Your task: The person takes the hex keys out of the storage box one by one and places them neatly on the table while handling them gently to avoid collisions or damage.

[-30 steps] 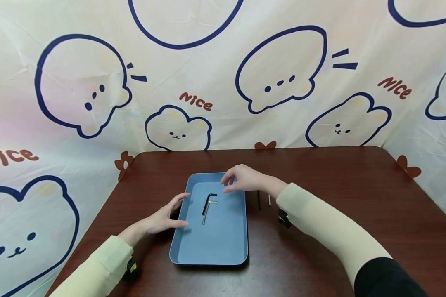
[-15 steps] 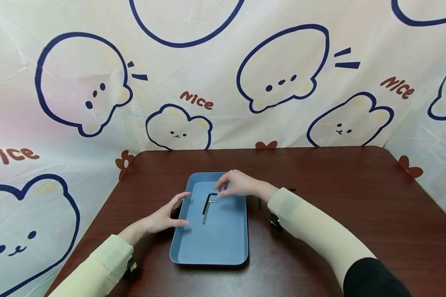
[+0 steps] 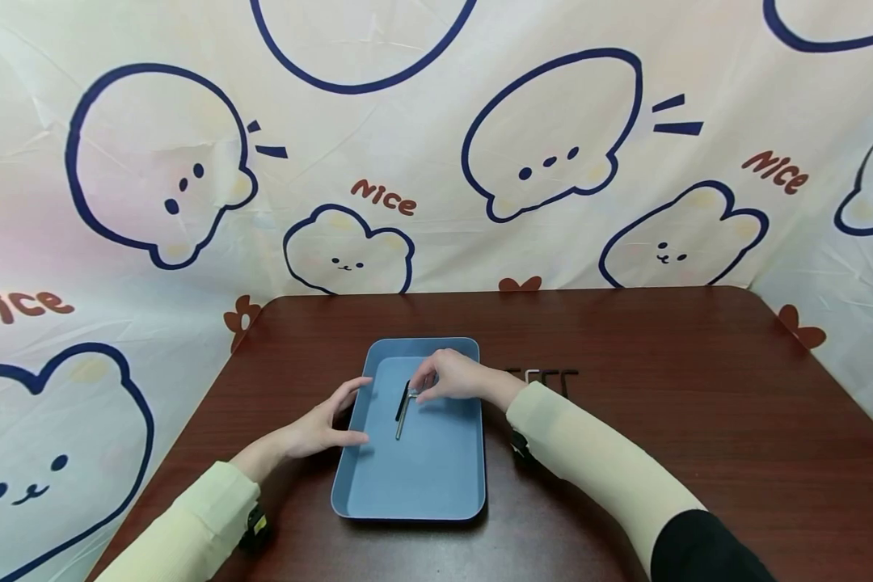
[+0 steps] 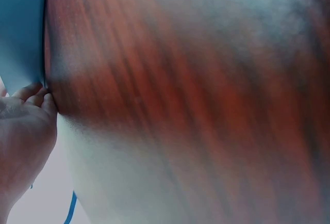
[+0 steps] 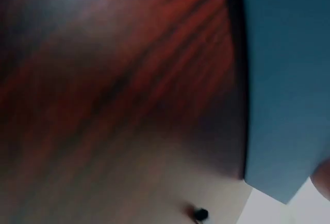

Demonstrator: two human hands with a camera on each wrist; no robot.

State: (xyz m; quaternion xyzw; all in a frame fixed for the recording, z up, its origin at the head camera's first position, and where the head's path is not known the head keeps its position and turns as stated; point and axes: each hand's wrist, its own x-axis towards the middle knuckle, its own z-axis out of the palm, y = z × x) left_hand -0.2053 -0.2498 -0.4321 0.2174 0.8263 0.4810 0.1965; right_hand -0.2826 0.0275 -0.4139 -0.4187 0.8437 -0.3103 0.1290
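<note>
A blue tray (image 3: 436, 477) lies on the table, with a silver hex key (image 3: 402, 424) and a black hex key (image 3: 400, 406) side by side in it. My right hand (image 3: 454, 374) reaches over the tray's right side and pinches the short end of the silver key between thumb and fingertips. It hides the black key's short end. My left hand (image 3: 313, 424) rests against the tray's left rim, thumb and fingers spread apart. In the left wrist view, the left fingertips (image 4: 44, 92) meet the tray's edge. Only a fingertip (image 5: 322, 178) of the right hand shows in the right wrist view.
Several more hex keys lie in a row on the brown table (image 3: 662, 388) right of the tray, including a silver one (image 3: 531, 374) and a black one (image 3: 569, 373). The right sleeve (image 3: 582, 428) partly covers them. A patterned cloth (image 3: 436, 162) hangs behind the table.
My right hand has moved left and toward me, from the tray's far right corner to the silver hex key. More of the row on the table shows. The left hand has stayed put.
</note>
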